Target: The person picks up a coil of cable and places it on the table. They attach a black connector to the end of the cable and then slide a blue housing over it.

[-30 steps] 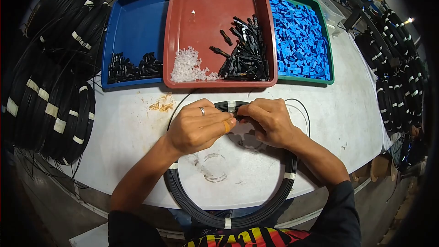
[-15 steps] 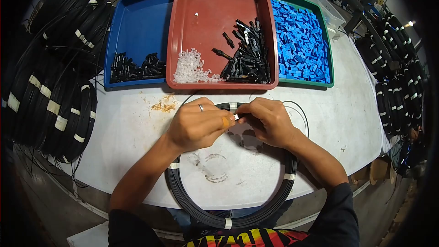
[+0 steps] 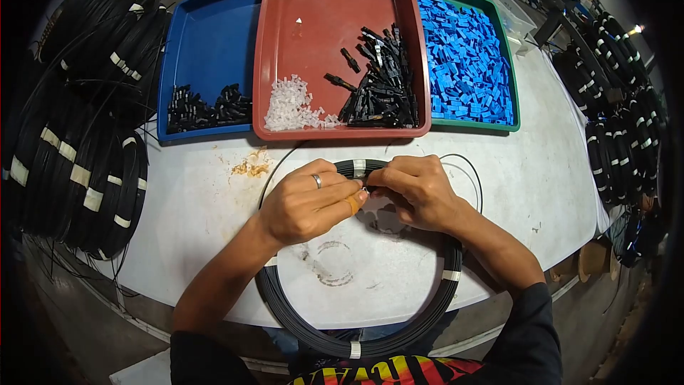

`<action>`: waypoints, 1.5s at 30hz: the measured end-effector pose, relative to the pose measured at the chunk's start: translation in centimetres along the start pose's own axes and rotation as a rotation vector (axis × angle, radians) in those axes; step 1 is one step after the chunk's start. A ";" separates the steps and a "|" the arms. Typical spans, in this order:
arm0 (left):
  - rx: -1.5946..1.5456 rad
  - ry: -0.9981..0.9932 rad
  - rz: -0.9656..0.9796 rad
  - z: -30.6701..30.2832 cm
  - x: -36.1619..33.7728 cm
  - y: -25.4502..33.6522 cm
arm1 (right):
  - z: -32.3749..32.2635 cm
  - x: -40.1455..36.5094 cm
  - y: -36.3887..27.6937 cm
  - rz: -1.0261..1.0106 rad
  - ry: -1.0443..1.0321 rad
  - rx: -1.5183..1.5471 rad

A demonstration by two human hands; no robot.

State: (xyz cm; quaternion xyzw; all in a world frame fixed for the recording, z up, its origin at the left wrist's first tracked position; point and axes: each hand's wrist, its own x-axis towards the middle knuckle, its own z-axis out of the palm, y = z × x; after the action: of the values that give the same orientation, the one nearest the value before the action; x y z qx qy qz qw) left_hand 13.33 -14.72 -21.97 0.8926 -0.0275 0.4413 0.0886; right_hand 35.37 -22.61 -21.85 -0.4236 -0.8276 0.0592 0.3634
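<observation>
My left hand [image 3: 310,199], with a ring and a tan wrap on its fingers, pinches a small whitish piece [image 3: 365,190] at its fingertips. Opposite it, my right hand [image 3: 419,189] is closed in a pinch, the fingertips meeting those of the left. Whatever the right fingers grip is hidden. Both hands are over the far part of a coil of black cable [image 3: 360,346], bound with white tape and lying on the white table [image 3: 192,242]. A loose loop of thin black cable [image 3: 479,185] arcs out beside my right hand.
Behind the coil stand a blue tray [image 3: 206,36] with black parts, a red tray [image 3: 328,0] with clear pieces and black connectors, and a green tray [image 3: 514,96] of blue clips. Taped cable coils [image 3: 85,178] are stacked left, more coils [image 3: 613,164] right. Yellowish scraps [image 3: 251,164] lie on the table.
The white piece between the fingertips shows less than before. My left fingers have shifted slightly, and the whole view has moved a little. Both hands stay together over the coil.
</observation>
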 end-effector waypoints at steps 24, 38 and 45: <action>-0.111 0.009 -0.101 0.1 -0.1 -0.6 | 0.5 -0.2 -0.3 0.087 0.067 0.273; -0.235 0.006 -0.212 0.0 -0.1 -0.9 | -0.2 -0.2 -0.4 -0.020 0.026 0.179; -0.305 0.043 -0.439 -0.6 -0.1 -0.4 | 0.4 0.4 -0.3 -0.031 0.130 0.201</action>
State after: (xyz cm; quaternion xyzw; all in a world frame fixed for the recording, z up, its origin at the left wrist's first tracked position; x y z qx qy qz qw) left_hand 12.83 -14.20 -21.75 0.8439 0.1025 0.4210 0.3163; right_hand 34.77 -22.45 -21.79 -0.3752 -0.7986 0.1087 0.4579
